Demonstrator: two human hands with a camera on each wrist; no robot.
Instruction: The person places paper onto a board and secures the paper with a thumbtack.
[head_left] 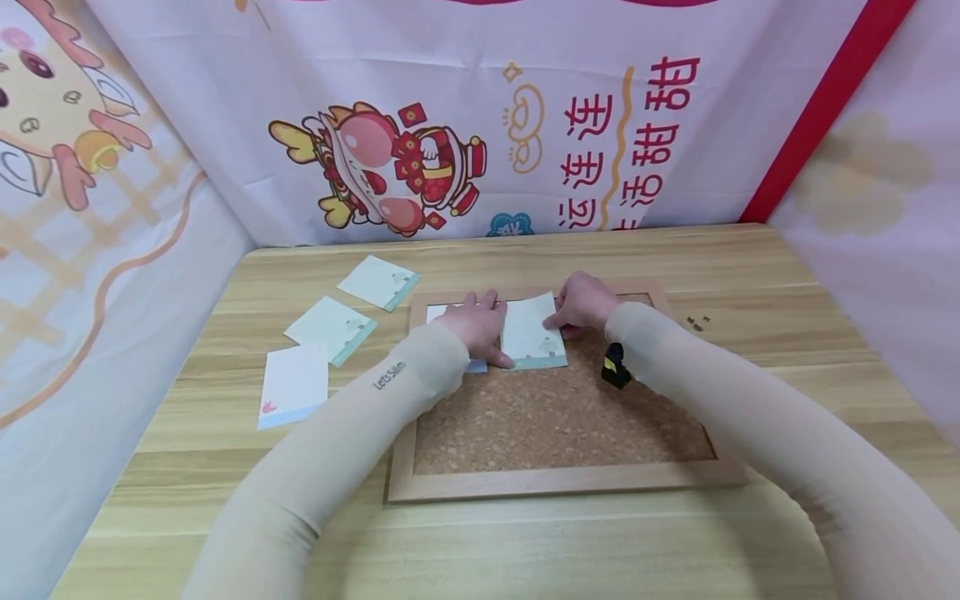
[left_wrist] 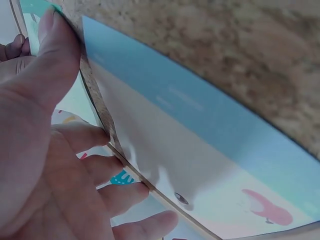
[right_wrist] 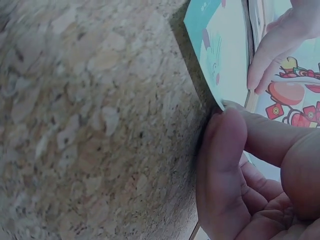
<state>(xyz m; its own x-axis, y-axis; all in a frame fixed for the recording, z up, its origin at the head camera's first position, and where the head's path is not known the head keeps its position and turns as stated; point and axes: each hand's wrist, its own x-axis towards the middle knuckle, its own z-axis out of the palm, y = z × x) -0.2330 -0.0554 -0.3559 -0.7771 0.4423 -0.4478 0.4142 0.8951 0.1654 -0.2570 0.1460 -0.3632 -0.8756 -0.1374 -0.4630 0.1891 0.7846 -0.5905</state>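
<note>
Left grip (head_left: 478, 327) outspread — right grip (head_left: 587, 302) curled at card (head_left: 531, 327)

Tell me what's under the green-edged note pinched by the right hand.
The corkboard lies under the green-edged note and shows beyond its lower edge. The patch directly beneath is covered, so anything else there cannot be seen.

Blue-edged card (head_left: 477, 367) partly covered, brassy bits (head_left: 698, 324) too small to identify, left-wrist view's cork (left_wrist: 260, 60) blurred

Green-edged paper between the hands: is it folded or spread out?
Spread out: the green-edged paper shows one broad printed face, no fold visible, while the right hand pinches its edge.
</note>
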